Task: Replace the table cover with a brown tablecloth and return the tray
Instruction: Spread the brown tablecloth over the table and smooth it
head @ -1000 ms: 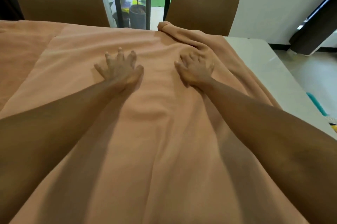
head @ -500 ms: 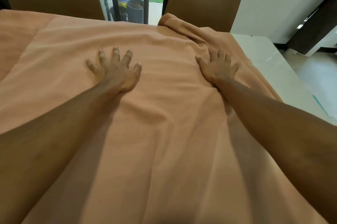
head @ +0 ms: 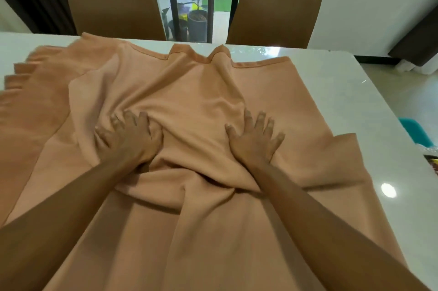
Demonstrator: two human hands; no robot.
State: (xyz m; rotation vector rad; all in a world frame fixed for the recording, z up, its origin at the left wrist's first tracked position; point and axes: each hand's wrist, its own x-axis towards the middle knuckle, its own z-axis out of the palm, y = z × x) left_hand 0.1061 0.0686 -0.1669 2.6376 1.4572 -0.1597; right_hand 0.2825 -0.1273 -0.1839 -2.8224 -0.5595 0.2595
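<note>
Head view: bunched tablecloth [head: 189,91] hides much of the worktop [head: 343,101]; two hands, left hand [head: 130,141] and right hand [head: 254,141], fingers spread flat, grasping nothing; two chairs [head: 111,1] behind.

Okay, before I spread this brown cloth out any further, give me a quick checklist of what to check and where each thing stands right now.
1. Both hands on the cloth: ok. Left hand and right hand press flat on the tablecloth.
2. Cloth lying smooth: not ok, it is bunched between the hands.
3. Far edge reaching the table's far side: not ok, bare table shows beyond it.
4. Right side covered: not ok, bare top shows.
5. Near-side overhang: cannot tell.
6. Tray ready: cannot tell, none in view.
</note>
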